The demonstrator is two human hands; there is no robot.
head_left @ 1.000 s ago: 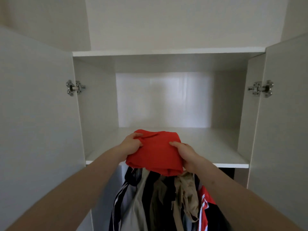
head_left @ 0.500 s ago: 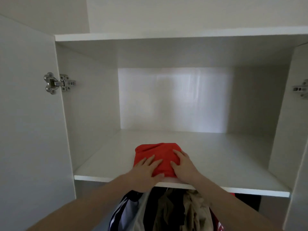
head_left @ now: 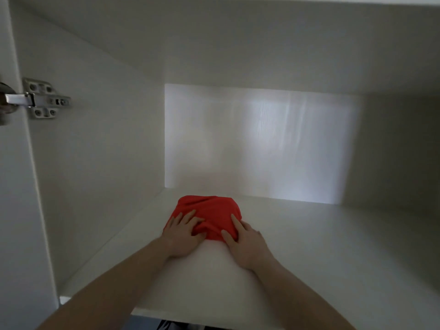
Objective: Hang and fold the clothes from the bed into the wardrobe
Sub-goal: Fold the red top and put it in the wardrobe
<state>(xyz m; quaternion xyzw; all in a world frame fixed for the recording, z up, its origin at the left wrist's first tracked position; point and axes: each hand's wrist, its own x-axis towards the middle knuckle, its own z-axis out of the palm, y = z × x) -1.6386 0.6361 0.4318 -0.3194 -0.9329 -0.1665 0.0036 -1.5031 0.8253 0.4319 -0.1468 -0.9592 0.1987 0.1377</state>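
Note:
A folded red garment [head_left: 209,211] lies on the white upper shelf [head_left: 321,253] of the wardrobe, left of the shelf's middle and well back from the front edge. My left hand [head_left: 182,234] lies flat with spread fingers on the garment's near left side. My right hand [head_left: 242,242] presses with straight fingers on its near right side. Both forearms reach in over the shelf's front edge. The bed is out of view.
The white compartment closes in on the left [head_left: 95,151], back [head_left: 257,144] and right. A metal door hinge [head_left: 38,100] sits on the left wall near the front. Dark hanging clothes [head_left: 176,326] peek out just below the shelf's front edge.
Both hands have pushed the red garment from the shelf's front edge deeper into the compartment. A second ago they held it in the air in front of the shelf. My head has moved closer.

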